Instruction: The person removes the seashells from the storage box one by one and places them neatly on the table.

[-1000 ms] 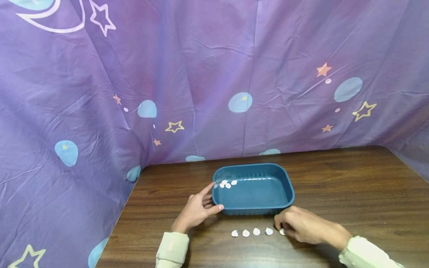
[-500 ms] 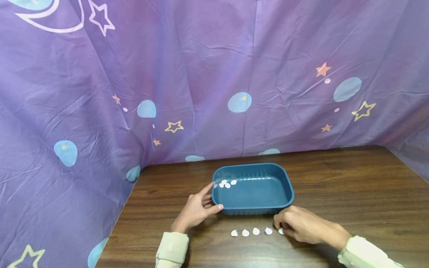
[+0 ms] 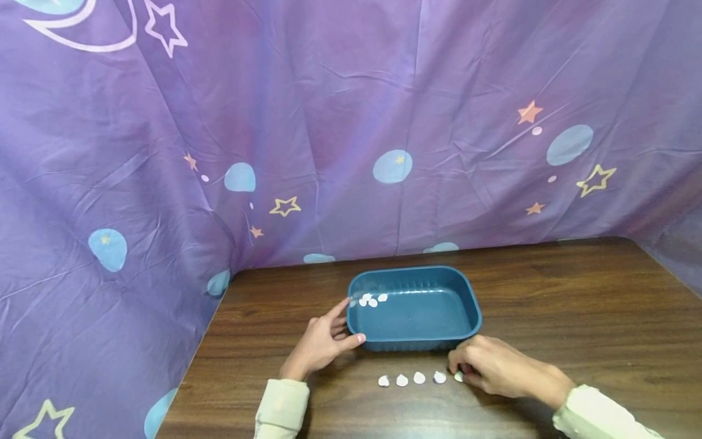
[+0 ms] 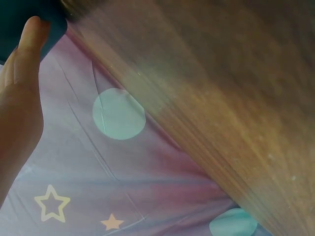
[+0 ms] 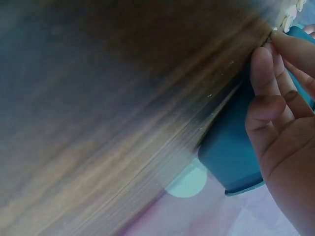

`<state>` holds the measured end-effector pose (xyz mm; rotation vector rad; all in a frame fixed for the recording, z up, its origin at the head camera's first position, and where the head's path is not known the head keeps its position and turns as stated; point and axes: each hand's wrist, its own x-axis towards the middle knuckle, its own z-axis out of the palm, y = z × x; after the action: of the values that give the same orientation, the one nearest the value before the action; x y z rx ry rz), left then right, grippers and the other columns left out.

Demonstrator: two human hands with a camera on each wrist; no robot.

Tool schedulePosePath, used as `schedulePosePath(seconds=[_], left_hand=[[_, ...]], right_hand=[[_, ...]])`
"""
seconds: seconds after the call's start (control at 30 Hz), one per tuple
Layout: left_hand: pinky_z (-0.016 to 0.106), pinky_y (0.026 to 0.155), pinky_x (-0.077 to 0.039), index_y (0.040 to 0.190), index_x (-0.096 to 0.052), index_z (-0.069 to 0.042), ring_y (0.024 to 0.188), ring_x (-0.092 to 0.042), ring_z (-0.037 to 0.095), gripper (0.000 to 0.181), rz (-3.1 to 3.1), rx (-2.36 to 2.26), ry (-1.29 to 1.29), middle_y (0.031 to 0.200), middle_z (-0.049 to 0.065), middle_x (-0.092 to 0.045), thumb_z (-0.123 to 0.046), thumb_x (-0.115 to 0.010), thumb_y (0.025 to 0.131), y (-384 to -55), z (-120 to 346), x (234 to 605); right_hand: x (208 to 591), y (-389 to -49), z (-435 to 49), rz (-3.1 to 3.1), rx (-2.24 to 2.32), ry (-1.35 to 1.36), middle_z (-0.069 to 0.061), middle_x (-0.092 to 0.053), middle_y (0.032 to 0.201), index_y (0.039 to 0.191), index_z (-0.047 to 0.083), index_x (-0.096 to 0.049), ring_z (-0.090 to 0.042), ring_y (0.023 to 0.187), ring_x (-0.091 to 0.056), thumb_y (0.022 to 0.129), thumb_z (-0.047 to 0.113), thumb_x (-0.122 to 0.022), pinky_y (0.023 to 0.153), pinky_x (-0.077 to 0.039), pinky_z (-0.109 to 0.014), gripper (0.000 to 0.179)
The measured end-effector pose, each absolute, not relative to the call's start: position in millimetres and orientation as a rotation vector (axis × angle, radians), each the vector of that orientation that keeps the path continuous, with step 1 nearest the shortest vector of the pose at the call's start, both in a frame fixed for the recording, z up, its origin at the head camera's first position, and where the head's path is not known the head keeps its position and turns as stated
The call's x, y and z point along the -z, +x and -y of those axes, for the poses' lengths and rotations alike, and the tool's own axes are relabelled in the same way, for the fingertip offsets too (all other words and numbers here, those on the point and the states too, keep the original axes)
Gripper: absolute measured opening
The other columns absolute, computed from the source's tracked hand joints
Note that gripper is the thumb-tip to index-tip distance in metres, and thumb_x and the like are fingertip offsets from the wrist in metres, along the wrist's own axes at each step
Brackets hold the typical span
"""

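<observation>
Toward the table's (image 3: 576, 305) front edge, the right hand (image 3: 488, 367) pinches the rightmost white piece (image 3: 459, 377), best handled without nudging its neighbour (image 3: 439, 378), while the left hand (image 3: 320, 347), fingers spread, touches the blue tub (image 3: 414, 338).

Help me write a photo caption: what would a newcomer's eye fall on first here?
The purple curtain would probably draw the eye first, its stars and blue ovals filling the background. Next comes the blue tub on the wooden table, with small white pieces inside toward the left and the left hand touching that end. In front lies a row of white pieces, the right hand at its right end.
</observation>
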<state>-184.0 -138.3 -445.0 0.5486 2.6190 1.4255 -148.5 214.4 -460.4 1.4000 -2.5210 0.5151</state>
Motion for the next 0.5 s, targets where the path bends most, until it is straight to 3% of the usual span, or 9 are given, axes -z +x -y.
schedulePosePath(seconds=[0.5], left_hand=[[0.036, 0.097, -0.061, 0.156, -0.033, -0.003, 0.122, -0.066, 0.037, 0.088, -2.641, -1.398, 0.547, 0.136, 0.031, -0.059, -0.034, -0.078, 0.087, -183.1, 138.5, 444.6]], right_hand=[[455.2, -149.6, -215.0, 2.546, -0.477, 1.402, 0.026, -0.052, 0.068, 0.085, 0.027, -0.067, 0.015, 0.065, -0.042, 0.069, 0.009, -0.083, 0.052, -0.037, -0.006, 0.029]])
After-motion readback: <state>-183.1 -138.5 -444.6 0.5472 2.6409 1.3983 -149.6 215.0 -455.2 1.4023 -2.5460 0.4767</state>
